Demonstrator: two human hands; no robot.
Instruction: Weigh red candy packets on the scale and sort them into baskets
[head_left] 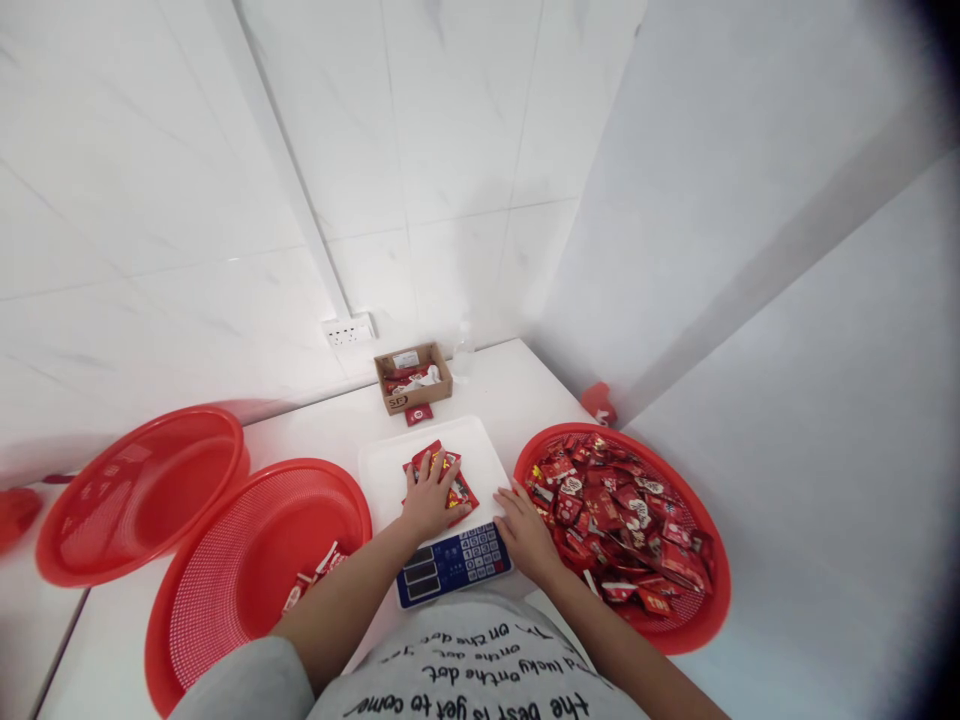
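My left hand (430,494) lies with spread fingers on a few red snack packets (463,491), which rest on the white pan (480,448) of a digital scale. Below the pan is the scale's blue keypad panel (454,567). My right hand (525,530) rests at the pan's right edge, fingers stretched out and holding nothing. Right beside it stands a red basket (716,625) heaped with red packets (607,505). The packets under my left palm are partly hidden.
A red basket (169,600) with several packets (330,560) stands on the left, beside another red basket (52,560). At the back are a cardboard box (420,398) of packets, a single red packet (419,414) and a clear bottle (463,355). A wall socket (349,330) is behind.
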